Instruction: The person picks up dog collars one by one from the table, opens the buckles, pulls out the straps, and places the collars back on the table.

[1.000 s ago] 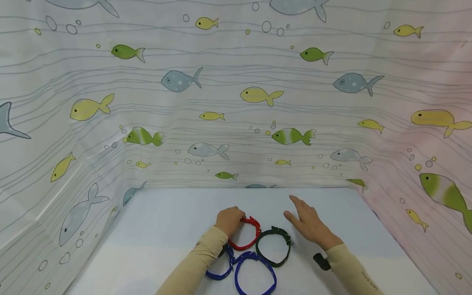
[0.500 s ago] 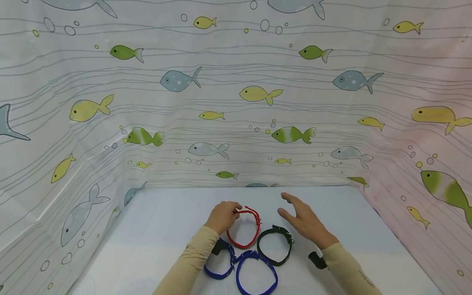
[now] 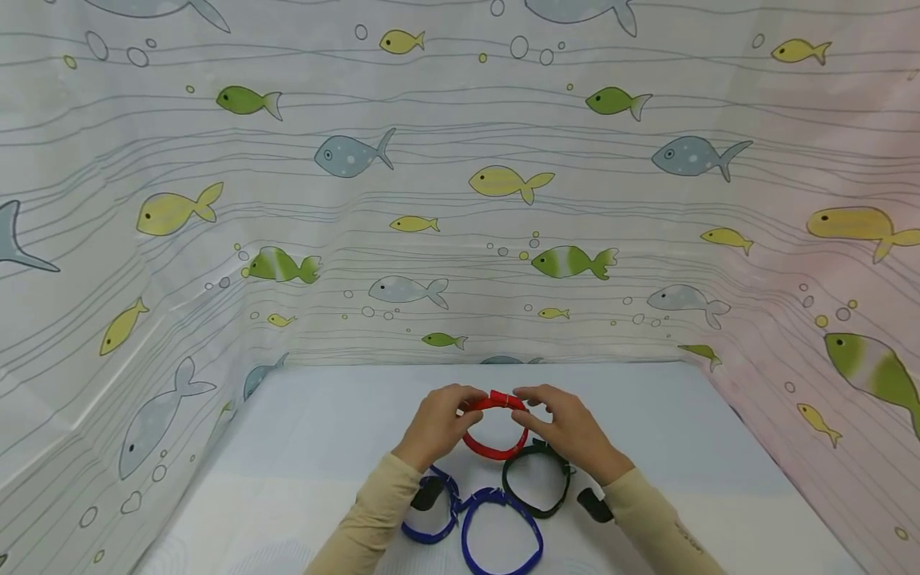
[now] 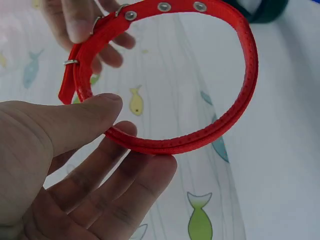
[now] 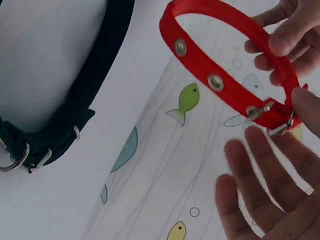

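Observation:
A red buckled collar point(image 3: 496, 454) with metal eyelets is raised between both hands, its loop fastened. My left hand point(image 3: 434, 423) pinches the band between thumb and fingers; in the left wrist view the thumb lies on top of the strap point(image 4: 175, 145). On the buckle side, my right hand point(image 3: 575, 431) pinches the collar with the thumb at the buckle, as the right wrist view shows point(image 5: 310, 110). Just below lies a dark green collar point(image 3: 546, 511), also seen in the right wrist view with its buckle and D-ring.
Two blue collars lie nearer on the white table point(image 3: 251, 447): one in the middle point(image 3: 539, 543), one at left point(image 3: 429, 538) partly behind the left wrist's black camera point(image 3: 426, 493). A fish-patterned curtain point(image 3: 460, 255) surrounds the table's back and sides.
My left hand has lifted the red collar up and to the right, turning its buckle to the top. My right hand has moved left and taken hold of it near the buckle.

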